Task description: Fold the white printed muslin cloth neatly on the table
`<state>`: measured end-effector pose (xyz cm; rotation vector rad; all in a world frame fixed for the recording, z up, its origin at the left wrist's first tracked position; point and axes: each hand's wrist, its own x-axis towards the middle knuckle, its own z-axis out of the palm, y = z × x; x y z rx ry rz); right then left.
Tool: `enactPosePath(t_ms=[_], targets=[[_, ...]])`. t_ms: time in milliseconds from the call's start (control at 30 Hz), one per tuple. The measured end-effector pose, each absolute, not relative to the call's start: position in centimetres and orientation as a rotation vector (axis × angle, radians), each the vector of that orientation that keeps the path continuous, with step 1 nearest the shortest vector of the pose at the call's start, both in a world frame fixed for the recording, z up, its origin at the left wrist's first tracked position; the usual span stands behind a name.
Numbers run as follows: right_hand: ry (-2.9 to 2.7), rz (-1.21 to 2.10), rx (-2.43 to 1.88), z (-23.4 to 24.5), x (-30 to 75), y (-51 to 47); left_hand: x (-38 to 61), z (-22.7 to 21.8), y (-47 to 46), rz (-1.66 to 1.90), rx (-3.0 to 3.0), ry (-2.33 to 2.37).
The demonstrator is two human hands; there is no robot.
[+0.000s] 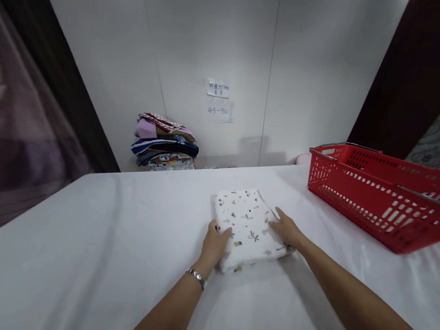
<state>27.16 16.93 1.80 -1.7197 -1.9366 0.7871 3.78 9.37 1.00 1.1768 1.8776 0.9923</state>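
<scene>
A folded white cloth printed with small palm trees and pineapples [250,227] sits between the fingers of both hands, over the near-middle part of the white-covered bench [158,216]. The left hand [214,244] has its thumb on top and its other fingers at the left side, a narrow hold. The right hand [286,230] takes the opposite side, thumb on the print, forefinger stretched along the edge. Whether the bundle rests fully on the bench or is slightly raised, I cannot tell.

The step in hand looks like gripping or squaring the bundle by its sides (it reads as a neat, thick block, with layers showing near the right fingers). The next move would call for even pressure from both sides, keeping the layers together.

On the wrist behind the left fingers is a silvery band [197,278]. Right of the right fingers, well apart, stands a red perforated shopping basket [369,216] with metal handles. Beyond the left fingers, past the bench's far edge, rises a stack of folded clothes [165,145]. Farther ahead, a handwritten paper note [218,111] on the wall [203,36] reads "45-50". Far left of the fingers hangs a purplish curtain [16,136].
</scene>
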Motion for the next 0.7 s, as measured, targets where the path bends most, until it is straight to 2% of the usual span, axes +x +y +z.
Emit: enactPosePath(t_ms=[167, 233, 400, 600, 700], targets=[[-2.169, 0.324, -1.944, 1.8, 27.2, 15.9, 3.9, 0.6, 9.1, 0.873, 1.144, 1.897], [-2.141, 0.310, -1.999, 1.8, 27.2, 16.0, 4.0, 0.2, 9.3, 0.910, 1.141, 1.866], [-2.023, 0.704, -1.886, 1.3, 25.9, 13.5, 0.6, 2.3, 11.0, 0.977, 1.224, 1.853], [-1.908, 1.555, -1.185, 0.5, 21.6, 6.0, -10.5, 7.1, 12.7, 0.522, 1.757, 1.962], [-1.724, 1.479, -1.214, 0.6, 21.9, 7.4, -13.0, 6.7, 11.9, 0.365, 1.760, 2.196]])
